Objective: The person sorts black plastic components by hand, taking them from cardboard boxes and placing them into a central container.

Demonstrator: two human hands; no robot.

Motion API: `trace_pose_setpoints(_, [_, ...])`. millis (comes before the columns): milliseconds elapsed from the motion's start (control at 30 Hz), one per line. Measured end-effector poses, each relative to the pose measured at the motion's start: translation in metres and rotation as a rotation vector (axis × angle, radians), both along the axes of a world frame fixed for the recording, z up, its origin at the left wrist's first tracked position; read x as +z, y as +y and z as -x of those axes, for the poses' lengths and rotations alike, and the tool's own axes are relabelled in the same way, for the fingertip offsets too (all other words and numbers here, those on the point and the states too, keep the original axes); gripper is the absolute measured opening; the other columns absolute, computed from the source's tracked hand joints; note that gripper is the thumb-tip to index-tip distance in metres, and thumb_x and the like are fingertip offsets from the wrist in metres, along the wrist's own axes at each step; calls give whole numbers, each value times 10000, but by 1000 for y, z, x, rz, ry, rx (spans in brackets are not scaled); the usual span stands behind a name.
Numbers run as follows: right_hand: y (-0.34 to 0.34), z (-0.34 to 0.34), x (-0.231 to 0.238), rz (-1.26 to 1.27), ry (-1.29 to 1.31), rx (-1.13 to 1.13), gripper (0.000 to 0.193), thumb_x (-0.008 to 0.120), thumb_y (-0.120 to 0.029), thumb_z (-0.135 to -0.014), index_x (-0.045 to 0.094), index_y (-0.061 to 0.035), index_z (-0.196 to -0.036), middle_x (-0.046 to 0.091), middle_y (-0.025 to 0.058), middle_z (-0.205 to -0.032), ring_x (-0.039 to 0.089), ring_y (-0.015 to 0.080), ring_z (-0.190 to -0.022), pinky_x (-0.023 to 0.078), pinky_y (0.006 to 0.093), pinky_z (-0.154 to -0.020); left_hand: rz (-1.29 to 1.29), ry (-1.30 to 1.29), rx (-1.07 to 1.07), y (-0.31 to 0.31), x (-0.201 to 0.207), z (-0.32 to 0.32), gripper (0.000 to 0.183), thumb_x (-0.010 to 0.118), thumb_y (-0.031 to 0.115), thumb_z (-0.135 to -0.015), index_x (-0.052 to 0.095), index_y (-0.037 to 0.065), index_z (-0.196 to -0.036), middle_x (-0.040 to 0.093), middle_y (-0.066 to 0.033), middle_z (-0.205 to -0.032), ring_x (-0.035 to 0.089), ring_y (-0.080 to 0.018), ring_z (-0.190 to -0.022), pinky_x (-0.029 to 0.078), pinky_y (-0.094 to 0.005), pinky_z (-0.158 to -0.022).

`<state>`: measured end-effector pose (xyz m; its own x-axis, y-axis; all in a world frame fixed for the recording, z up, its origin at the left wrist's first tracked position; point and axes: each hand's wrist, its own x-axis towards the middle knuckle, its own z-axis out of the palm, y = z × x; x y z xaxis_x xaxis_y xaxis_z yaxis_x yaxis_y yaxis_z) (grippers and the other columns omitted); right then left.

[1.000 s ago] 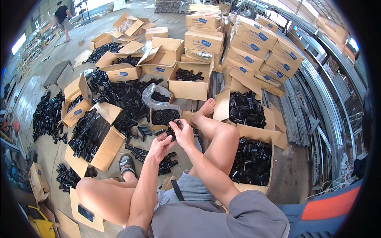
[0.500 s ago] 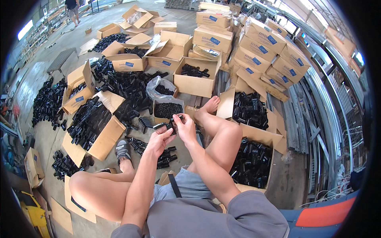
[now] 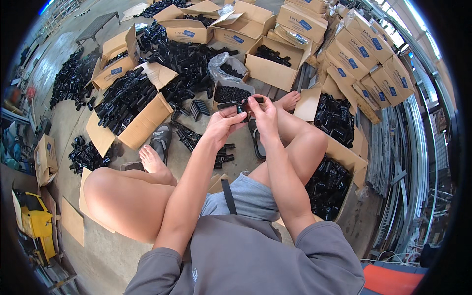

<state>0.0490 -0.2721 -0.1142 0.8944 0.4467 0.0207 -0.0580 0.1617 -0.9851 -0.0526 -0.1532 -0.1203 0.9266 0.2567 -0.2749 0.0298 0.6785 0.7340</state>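
Hands [image 3: 246,118], both, on 1 black plastic part [image 3: 244,104].

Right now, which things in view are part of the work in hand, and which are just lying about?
In the work:
- left hand and right hand, both on a small black part
- small box of black pieces just beyond the hands
- open carton of black fittings by the right knee

Lying about:
- grey sandal
- yellow machine
- stacked closed cartons

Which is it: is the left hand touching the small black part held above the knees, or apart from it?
Touching. The head view shows the left hand's fingertips closed on the black part.
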Motion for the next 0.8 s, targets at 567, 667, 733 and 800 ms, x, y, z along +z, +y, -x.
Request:
trace_pose_setpoints(567, [-11,10,-30,56,168,15,562,472,-532,-1058,529,-63,-1363,714,110,-1090,696,164,-948,508,299,-836,-127,117,11,18,-9,48,326,735,33,-908,655,-2,-1222,716,-63,-1169,683,-141,-1041,564,-303,-915])
trace_pose_setpoints(667, [-2,6,-25,25,222,25,511,455,-488,-1076,533,-72,-1363,716,91,-1073,687,153,-947,516,288,-824,-53,136,115,35,-27,73,298,722,26,-919,657,0,-1208,714,-68,-1174,684,-152,-1053,565,-298,-919])
trace_pose_setpoints(733, [1,-4,-29,77,215,13,437,485,-426,-1077,561,-68,-1316,725,86,-1069,687,136,-923,511,276,-801,-33,161,139,42,-34,79,292,719,26,-922,659,4,-1207,713,-71,-1172,684,-156,-1057,568,-299,-918])
trace_pose_setpoints(800, [5,-21,-52,255,268,31,351,523,-349,-1066,591,-72,-1271,729,77,-1056,687,123,-905,508,268,-776,-11,185,167,48,-44,78,286,716,26,-926,660,8,-1205,713,-74,-1170,684,-160,-1061,571,-299,-916])
